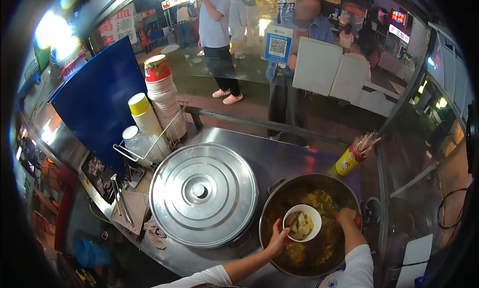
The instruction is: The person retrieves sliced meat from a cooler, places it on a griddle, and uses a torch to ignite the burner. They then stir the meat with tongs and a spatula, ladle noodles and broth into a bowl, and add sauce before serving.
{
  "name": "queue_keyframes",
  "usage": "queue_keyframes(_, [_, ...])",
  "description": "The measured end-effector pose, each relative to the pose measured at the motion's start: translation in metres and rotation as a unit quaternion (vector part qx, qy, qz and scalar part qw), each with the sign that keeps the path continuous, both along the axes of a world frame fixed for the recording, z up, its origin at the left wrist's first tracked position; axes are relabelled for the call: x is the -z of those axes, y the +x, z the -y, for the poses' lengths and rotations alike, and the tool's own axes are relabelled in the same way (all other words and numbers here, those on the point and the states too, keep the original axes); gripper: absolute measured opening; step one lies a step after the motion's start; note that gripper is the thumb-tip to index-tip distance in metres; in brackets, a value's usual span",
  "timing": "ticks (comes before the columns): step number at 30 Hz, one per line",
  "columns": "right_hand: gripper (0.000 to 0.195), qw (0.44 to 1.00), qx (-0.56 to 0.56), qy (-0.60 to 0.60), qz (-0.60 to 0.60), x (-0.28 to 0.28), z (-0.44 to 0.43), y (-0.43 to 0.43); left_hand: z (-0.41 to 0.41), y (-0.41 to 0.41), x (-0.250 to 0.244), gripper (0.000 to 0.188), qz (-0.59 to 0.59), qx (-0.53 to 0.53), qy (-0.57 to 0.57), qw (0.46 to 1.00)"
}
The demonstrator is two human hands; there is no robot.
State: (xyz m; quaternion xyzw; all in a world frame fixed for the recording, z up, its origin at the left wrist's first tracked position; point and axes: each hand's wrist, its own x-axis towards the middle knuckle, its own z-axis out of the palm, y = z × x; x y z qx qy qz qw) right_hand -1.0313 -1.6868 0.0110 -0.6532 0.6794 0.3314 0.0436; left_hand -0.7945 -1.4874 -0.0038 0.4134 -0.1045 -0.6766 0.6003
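Note:
A wide metal pot (277,243) holds dark broth with yellowish food pieces in it. Over its middle, my left hand (278,238) grips a white bowl (317,228) from the lower left side. Cut chunks of food (300,225) lie inside the bowl. At the pot's right side my right hand (347,216) is closed around the red handle of a utensil (338,217), whose far end reaches into the pot just right of the bowl and is only partly visible.
Left of the pot stands a large vessel with a round metal lid (202,196). Stacked paper cups (164,86) fill a wire rack behind it. A yellow can of skewers (348,161) stands behind the pot. Tongs (122,202) lie on a cloth. A person (325,30) stands beyond the counter.

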Motion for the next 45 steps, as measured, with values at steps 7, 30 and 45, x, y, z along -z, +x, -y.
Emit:
queue_keyframes(7, [0.011, 0.943, -0.177, -0.233, 0.158, -0.018, -0.033, -0.036, -0.001, 0.013, 0.021, 0.091, -0.021, -0.039, -0.043, 0.998])
queue_keyframes(30, [0.033, 0.972, 0.006, -0.119, 0.201, -0.099, -0.053, -0.022, -0.031, 0.032, -0.004, 0.071, -0.03, 0.011, -0.031, 0.999])
queue_keyframes(45, [0.04, 0.984, 0.002, -0.063, 0.164, -0.084, -0.042, 0.0, -0.021, 0.02, -0.004, 0.074, -0.044, 0.017, -0.04, 0.998])
